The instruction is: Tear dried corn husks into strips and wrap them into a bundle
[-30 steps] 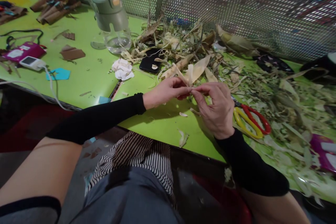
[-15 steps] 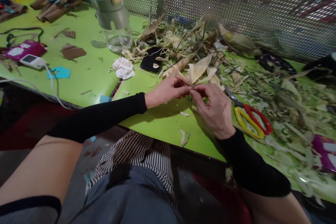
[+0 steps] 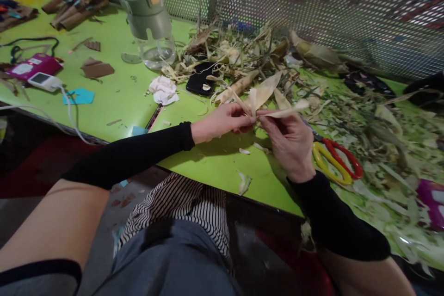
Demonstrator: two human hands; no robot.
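Observation:
Pale, dried corn husk point(image 3: 266, 91) fans upward from between my hands, its base pinched in the fingers of my left hand point(image 3: 227, 122). My right hand point(image 3: 292, 145) is closed just beside it, thumb and fingers gripping a husk strip point(image 3: 290, 110) that stretches out to the right over the knuckles. The fingertips of both hands almost meet, and the exact pinch point is partly hidden. Scissors point(image 3: 335, 159) with one yellow and one red handle lie right of my right hand, blades partly covered by it. Small husk scraps point(image 3: 244, 182) lie on the green table near me.
A heap of husks and trimmings point(image 3: 239, 46) spreads along the back and right. A black phone point(image 3: 199, 78), crumpled tissue point(image 3: 163, 90) and water bottle point(image 3: 151, 23) stand or lie left of it. Farther left are rolled brown bundles point(image 3: 74, 4) and a purple packet point(image 3: 29, 65).
My right hand has shifted slightly right, and a husk strip now stretches across it. A small scrap now shows on the table below the fingers. My left hand stays nearly in place.

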